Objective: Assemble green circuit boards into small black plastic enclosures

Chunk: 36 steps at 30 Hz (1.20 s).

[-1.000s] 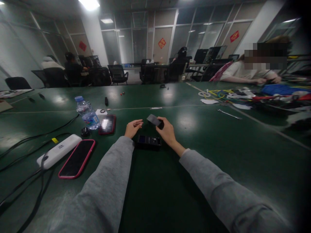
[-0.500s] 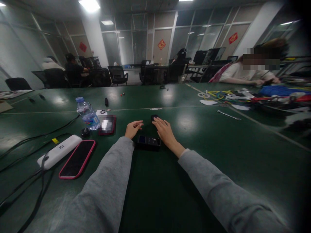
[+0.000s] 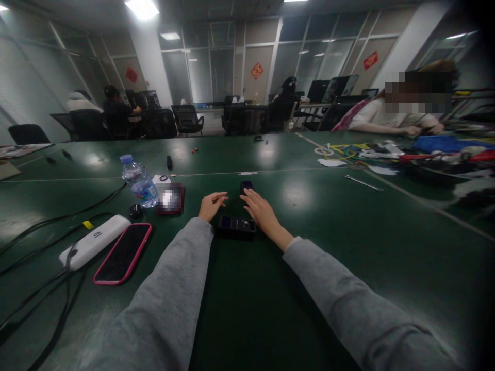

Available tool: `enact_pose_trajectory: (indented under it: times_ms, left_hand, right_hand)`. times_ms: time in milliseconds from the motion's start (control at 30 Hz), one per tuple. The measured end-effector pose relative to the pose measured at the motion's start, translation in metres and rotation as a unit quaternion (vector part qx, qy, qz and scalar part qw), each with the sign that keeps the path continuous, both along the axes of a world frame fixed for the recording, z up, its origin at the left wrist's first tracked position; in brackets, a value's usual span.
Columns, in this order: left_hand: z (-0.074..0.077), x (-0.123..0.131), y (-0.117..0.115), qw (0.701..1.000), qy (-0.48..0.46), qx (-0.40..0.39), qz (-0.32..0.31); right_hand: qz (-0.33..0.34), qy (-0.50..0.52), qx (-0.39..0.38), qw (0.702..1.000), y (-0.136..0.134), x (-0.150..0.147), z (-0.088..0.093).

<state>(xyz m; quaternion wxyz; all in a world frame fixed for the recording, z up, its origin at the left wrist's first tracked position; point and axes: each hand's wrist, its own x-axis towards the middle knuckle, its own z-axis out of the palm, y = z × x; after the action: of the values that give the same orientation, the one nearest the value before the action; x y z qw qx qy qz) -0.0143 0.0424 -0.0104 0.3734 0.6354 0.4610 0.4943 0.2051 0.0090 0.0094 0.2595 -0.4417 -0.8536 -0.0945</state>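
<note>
Left hand (image 3: 211, 205), right hand (image 3: 260, 207) — two black devices (image 3: 236, 226), one phone (image 3: 122, 252)

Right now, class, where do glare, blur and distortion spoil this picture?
Head view: ceiling lights throw pale glare patches on the glossy dark green table; the right corners darken and blur; the grey sleeves loom large, stretched by the wide lens.
</note>
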Motion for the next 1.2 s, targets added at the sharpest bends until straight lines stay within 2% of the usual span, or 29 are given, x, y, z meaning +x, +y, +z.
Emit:
enact_pose_trajectory:
  times_ms: [200, 400, 700, 1200]
  left_hand:
    - [0.001, 0.001, 0.0, 1.0, -0.002, -0.002, 0.002]
    - [-0.002, 0.001, 0.003, 1.0, -0.006, 0.0, 0.0]
    - [0.0, 0.0, 0.0, 1.0, 0.004, -0.001, 0.001]
    - [0.001, 0.0, 0.0, 1.0, -0.001, -0.008, 0.001]
  right_hand:
    - [-0.044, 0.047, -0.006, 0.998, 0.0, -0.002, -0.002]
    - [-0.109, 0.075, -0.051, 0.99, -0.001, -0.001, -0.004]
    - [-0.211, 0.122, -0.045, 0.969, 0.01, 0.011, -0.009]
    - [-0.202, 0.18, -0.041, 0.962, 0.009, 0.013, -0.005]
